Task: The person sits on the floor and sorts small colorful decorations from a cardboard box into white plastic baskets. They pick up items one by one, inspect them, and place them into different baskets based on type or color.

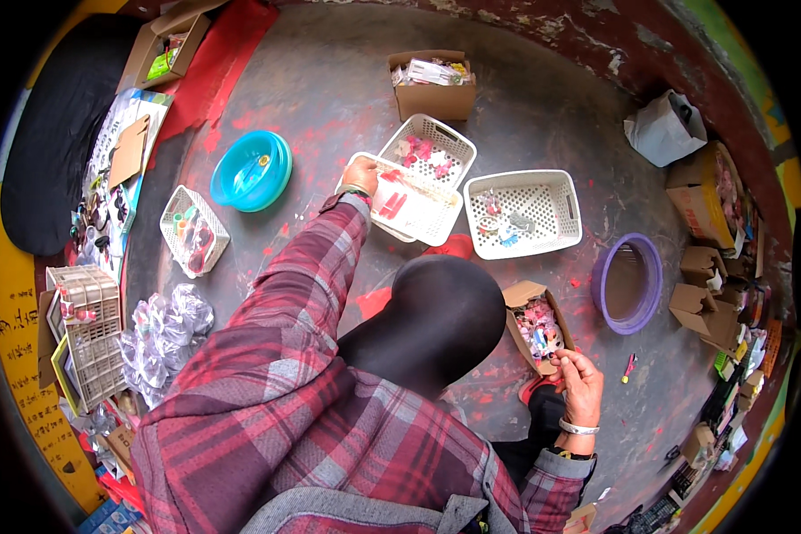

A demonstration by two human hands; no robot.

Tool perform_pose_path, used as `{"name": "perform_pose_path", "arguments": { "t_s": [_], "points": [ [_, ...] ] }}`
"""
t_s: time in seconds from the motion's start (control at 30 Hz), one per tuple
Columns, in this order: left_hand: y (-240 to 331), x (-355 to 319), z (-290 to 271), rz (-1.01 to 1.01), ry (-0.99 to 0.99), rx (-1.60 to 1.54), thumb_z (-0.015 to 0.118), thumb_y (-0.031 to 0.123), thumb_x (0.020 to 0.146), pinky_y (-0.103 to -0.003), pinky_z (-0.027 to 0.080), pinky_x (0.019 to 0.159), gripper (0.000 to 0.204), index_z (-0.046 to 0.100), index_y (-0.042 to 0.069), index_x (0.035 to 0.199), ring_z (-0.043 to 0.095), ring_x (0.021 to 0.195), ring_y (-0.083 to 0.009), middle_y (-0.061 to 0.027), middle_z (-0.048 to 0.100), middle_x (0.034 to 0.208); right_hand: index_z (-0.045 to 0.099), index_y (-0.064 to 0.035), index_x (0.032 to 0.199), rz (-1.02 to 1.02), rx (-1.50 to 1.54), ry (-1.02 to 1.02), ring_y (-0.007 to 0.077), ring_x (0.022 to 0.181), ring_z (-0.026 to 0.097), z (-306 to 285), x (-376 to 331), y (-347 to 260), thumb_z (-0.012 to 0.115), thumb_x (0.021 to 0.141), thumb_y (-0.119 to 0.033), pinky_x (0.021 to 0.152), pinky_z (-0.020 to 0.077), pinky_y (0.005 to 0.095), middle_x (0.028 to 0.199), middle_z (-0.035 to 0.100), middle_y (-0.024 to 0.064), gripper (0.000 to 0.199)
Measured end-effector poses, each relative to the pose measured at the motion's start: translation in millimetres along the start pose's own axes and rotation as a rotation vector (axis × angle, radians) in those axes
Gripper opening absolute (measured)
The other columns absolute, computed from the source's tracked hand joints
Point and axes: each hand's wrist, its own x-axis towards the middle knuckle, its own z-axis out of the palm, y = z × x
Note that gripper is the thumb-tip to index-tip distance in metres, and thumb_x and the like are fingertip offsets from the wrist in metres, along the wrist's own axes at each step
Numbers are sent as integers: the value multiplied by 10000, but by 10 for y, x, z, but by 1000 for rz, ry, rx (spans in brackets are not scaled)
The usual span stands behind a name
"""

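My left hand (361,174) is closed on the rim of a white plastic basket (438,222) with a few red pieces in it. Part of another white rim shows beneath that basket. Just behind it stands a white basket (454,133) holding pink and white small items. To its right, a third white basket (556,227) contains a few small pieces, one of them blue. My right hand (581,389) hovers beside an open cardboard box (522,343) of colourful small accessories. Its thumb and fingertips are pinched together; whatever is between them is too small to make out.
A cardboard box (434,102) stands at the far middle. Turquoise basins (280,191) and a small white basket (214,262) sit at left, a purple tub (601,289) at right. Boxes and goods line both sides, with a white bag (663,138) at far right.
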Motion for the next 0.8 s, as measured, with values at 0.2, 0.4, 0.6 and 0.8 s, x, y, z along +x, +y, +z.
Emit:
{"name": "perform_pose_path", "arguments": {
  "t_s": [0.2,0.4,0.6,0.8],
  "points": [
    [79,-51,274,107,-150,100,538,152,746,-360,438,868,263,658,116,977,577,961,-310,-160,626,973,632,1,957,2,-44,6,69,568,557,26,11,-5,540,857,-90,462,390,177,748,630,37,164],
    [307,-352,138,467,-142,331,552,103,714,-365,429,881,271,646,102,969,545,997,-314,-151,607,1019,626,3,972,20,-21,-11,69,574,560,10,-4,3,543,855,-100,465,393,178,803,649,56,176],
    [349,-370,67,1135,-520,809,543,135,722,-371,315,1005,526,444,53,1232,374,1208,-287,-129,458,1264,625,6,967,17,-28,-18,65,578,555,23,-26,5,542,854,-99,469,394,181,806,649,53,175],
    [634,-391,3,1009,-655,928,567,195,727,-373,331,978,532,437,84,1231,414,1187,-248,-99,475,1249,625,6,956,18,-43,-23,61,579,547,59,-53,-21,543,851,-89,476,397,180,784,632,34,164]
  ]
}}
